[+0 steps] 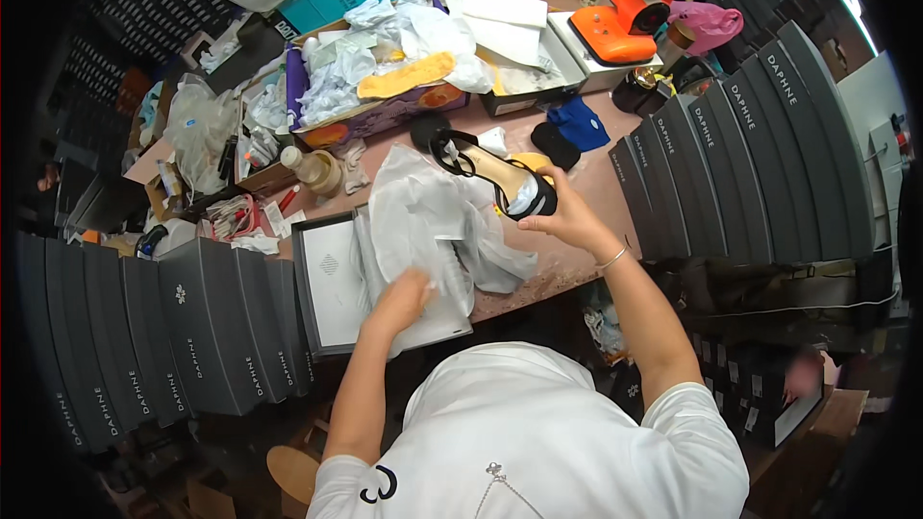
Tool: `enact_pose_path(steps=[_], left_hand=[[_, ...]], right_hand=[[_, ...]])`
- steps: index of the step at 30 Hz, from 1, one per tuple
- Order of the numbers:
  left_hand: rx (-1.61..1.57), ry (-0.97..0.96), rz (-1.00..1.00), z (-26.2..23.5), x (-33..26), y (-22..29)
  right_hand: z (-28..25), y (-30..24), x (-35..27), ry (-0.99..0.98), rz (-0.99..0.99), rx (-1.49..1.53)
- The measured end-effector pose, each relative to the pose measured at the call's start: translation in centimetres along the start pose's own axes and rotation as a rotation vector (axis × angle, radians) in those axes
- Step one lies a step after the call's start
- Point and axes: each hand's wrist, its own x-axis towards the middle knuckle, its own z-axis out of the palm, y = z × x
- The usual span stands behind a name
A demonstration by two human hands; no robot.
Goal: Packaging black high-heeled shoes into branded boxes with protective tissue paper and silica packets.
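Shoe first: we hold a black high-heeled sandal with a tan insole in our right hand, fingers clasped around its toe end, heel pointing away to the far left, lifted just above the pinkish table. Our left hand lies flat and unclenched on white tissue paper, which spills out of an open grey shoebox at the near edge of the table.

To the left and right stand rows of dark grey shoeboxes. Farther off lies a purple box stuffed with crumpled paper, a small bottle near it, and an orange tool at the far right.

We judge that the thin tissue could tear or slide off the box if the flat hand drags it. The sandal's strap might also snag on the paper, and the box sits close to the table edge, so a push could tip it off.
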Motion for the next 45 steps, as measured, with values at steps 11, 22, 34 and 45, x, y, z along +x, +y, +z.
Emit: enact_pose_path(steps=[11, 22, 34, 45], left_hand=[[-1.982, -0.325, -0.482, -5.0, 0.6, 4.2], [-2.282, 0.538, -0.657, -2.0, -6.8, 4.7], [-2.205, 0.506, -0.611, -5.0, -6.9, 5.6], [-1.965, 0.716, -0.681, -2.1, -5.8, 10.8]], right_hand=[[3.0, -10.5, 5.8, -0.504, -0.544, -0.359], [22.3, -9.6, -1.4, -0.199, -0.45, -0.152], [21.7, -9.7, -3.0, -0.138, -0.552, -0.181], [17.7, -8.2, -4.0, -0.283, -0.464, 0.102]])
